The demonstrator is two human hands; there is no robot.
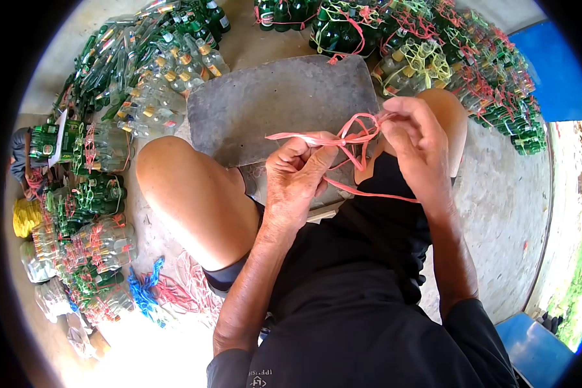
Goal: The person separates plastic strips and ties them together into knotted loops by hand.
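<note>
A pink plastic string (352, 141) with loops and a knot stretches between my two hands, above my lap. My left hand (297, 165) pinches it near the knot between thumb and fingers, and one loose end sticks out to the left. On the other side, my right hand (415, 132) pinches the looped part with thumb and fingertips. Another strand hangs below and runs right, toward my right wrist. Beneath the string lies a dark grey flat board (265, 97) on the floor, in front of my knees.
Loose green bottles (110, 61) and clear bottles with gold caps (152, 97) lie at the far left. Bundles of bottles tied with string (427, 39) are stacked at the far right, more at left (100, 242). Blue string (145, 291) and pink strings (191, 284) lie on the floor. Another person (21, 155) is at the left edge.
</note>
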